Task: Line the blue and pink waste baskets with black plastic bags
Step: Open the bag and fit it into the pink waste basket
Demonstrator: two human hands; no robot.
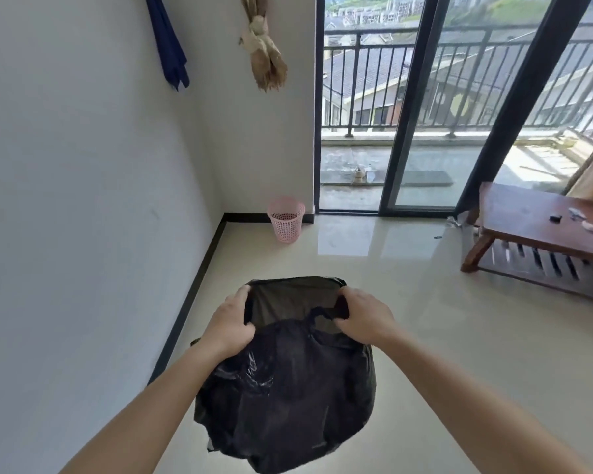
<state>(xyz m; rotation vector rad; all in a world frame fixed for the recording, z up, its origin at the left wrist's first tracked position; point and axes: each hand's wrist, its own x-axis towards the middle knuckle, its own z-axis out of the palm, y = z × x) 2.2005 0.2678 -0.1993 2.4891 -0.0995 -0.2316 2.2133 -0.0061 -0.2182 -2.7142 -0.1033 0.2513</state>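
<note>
A black plastic bag point(288, 398) hangs in front of me, puffed out and held up off the floor. My left hand point(230, 323) grips the left side of its mouth and my right hand point(363, 316) grips the right side, so the mouth is spread apart between them. A pink mesh waste basket point(286, 218) stands upright on the floor in the far corner, by the wall and the glass door, with nothing visible inside it. It is well beyond the bag. No blue basket is in view.
A white wall point(83, 234) with a black skirting runs along my left. A low wooden table point(534, 230) with small items stands at the right. Sliding glass doors point(425, 131) to a balcony are ahead. Glossy tile floor point(408, 319) lies between.
</note>
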